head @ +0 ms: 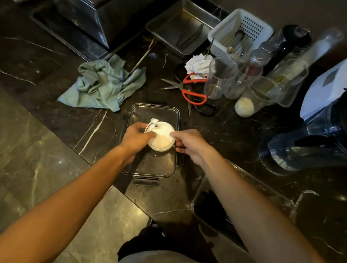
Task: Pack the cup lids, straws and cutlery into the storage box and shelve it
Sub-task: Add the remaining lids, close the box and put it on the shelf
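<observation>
A clear rectangular storage box with black clips sits on the dark marble counter in front of me. Over its far half is a stack of white cup lids, held from both sides. My left hand grips the stack's left edge, thumb across the top. My right hand pinches its right edge with fingertips. The box's clear lid lies on the counter under my right forearm. A white perforated basket at the back holds cutlery. A clear tube of straws leans at the back right.
Red-handled scissors and paper slips lie just beyond the box. A green cloth is bunched to the left. Clear cups, a steel tray and a black blender crowd the back and right. The counter edge runs diagonally at left.
</observation>
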